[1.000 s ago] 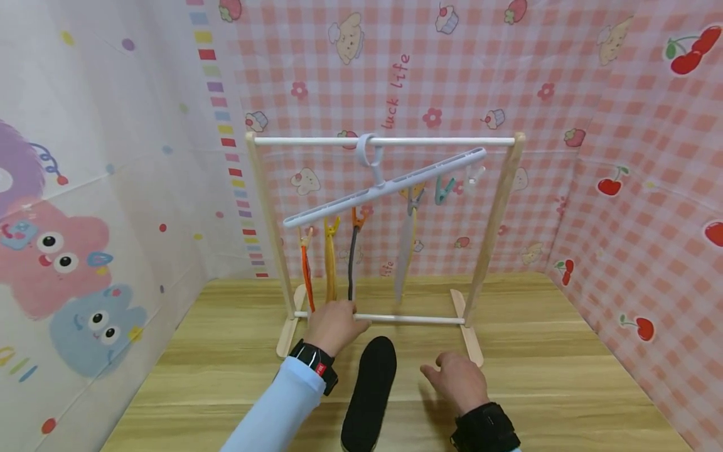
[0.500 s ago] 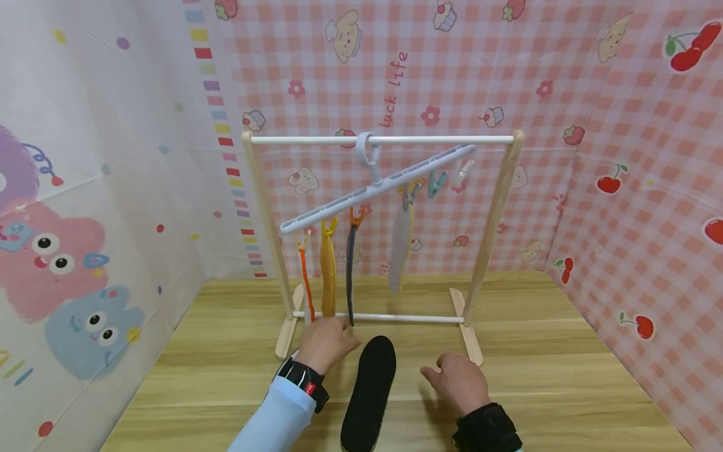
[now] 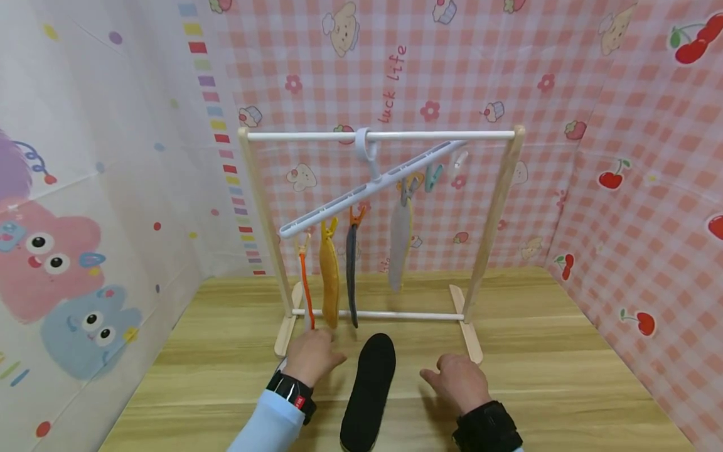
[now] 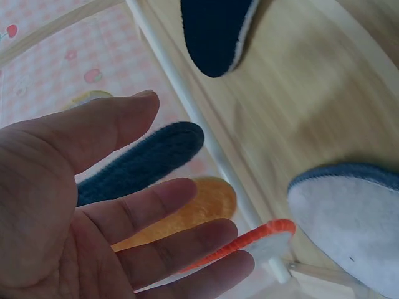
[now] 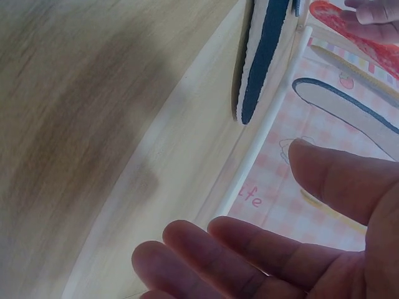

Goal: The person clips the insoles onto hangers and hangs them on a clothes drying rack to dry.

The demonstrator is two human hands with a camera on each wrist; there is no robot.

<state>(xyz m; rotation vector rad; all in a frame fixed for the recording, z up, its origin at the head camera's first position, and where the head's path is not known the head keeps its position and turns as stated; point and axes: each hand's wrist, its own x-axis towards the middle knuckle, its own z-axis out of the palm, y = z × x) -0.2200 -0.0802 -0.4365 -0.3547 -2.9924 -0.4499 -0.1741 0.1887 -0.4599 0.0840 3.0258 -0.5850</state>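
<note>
Several insoles hang by clips from a tilted white hanger: an orange-edged one, a yellow one, a dark grey one and a light grey one. My left hand is just below the left ones, its fingers extended and holding nothing in the left wrist view. A black insole lies on the table between my hands. To its right hovers my right hand, fingers loosely bent around nothing. A pale insole with a blue edge shows beyond my left fingers, mostly hidden by my wrist in the head view.
The hanger hooks over the white top bar of a wooden-sided rack, with a lower bar near the table. A green clip and a clear clip hang at the hanger's right. Patterned cloth surrounds the table.
My left hand has drawn down and left, away from the dark grey insole's lower end. The hanger has turned, its left end dropping slightly, and the insoles swing. My right hand stays put.
</note>
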